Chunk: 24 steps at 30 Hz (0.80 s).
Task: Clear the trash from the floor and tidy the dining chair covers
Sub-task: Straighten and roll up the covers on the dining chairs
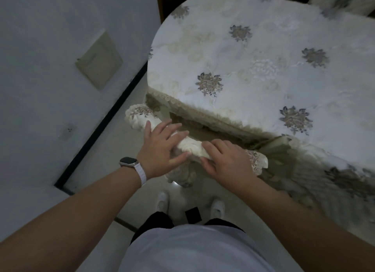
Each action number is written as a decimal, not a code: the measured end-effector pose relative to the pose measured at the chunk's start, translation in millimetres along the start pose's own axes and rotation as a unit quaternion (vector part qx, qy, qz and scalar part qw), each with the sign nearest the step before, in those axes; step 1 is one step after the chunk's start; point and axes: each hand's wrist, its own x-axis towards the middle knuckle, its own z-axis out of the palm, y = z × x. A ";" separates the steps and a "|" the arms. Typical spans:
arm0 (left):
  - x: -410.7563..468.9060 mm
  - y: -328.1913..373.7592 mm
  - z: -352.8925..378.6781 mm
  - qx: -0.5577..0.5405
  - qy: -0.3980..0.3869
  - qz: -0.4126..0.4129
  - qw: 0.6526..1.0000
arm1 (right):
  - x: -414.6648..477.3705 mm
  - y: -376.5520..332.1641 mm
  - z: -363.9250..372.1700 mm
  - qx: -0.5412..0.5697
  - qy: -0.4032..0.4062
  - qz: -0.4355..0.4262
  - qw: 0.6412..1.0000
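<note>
1. Two bare forearms reach forward from the bottom of the view, above a white shirt, dark shorts and a pair of white shoes [163,200] standing on pale glossy floor tiles [113,170].
2. One small black square object [193,214] lies on the floor between the shoes; what it is cannot be told.
3. On the left wrist sits a smartwatch [127,162] with a white strap.
4. The left hand [160,147] rests palm down on the top rail of a dining chair, fingers spread wide and flat over the chair cover [190,148], thumb pointing toward the other hand.
5. The right hand [227,160] lies just beside it on the same rail, fingers curled down over the far edge and thumb tucked under the near side, gripping the bunched cream fabric.
6. The chair cover is cream lace with grey-brown floral embroidery, wrinkled between the hands; its ends show at the rail's two corners.
7. Beyond the chair stands a dining table draped in a white tablecloth [263,68] embroidered with grey-brown flowers, its lace border hanging over the rounded edge just above the chair.
8. To the left rises a pale wall [50,48] with a black skirting strip [105,117] where it meets the floor, and a beige switch plate [99,61] is mounted on it.
9. Farthest away, behind the table, parts of other pale covered chairs appear, too blurred to describe.
</note>
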 end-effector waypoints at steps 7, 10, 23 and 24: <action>16.8 -41.2 -6.8 -0.056 0.011 0.100 0.993 | -0.4 -27.4 4.6 -0.061 -0.013 0.132 0.989; 23.8 -61.5 -8.9 -0.058 0.002 0.134 0.989 | 0.4 -34.9 11.2 -0.048 0.013 0.178 0.983; 49.5 -91.7 -13.2 -0.089 0.033 0.171 0.981 | 33.1 -31.2 31.1 -0.058 0.074 0.188 0.978; 52.8 -92.7 -13.2 -0.088 0.031 0.172 0.981 | 36.1 -29.2 32.1 -0.058 0.081 0.187 0.977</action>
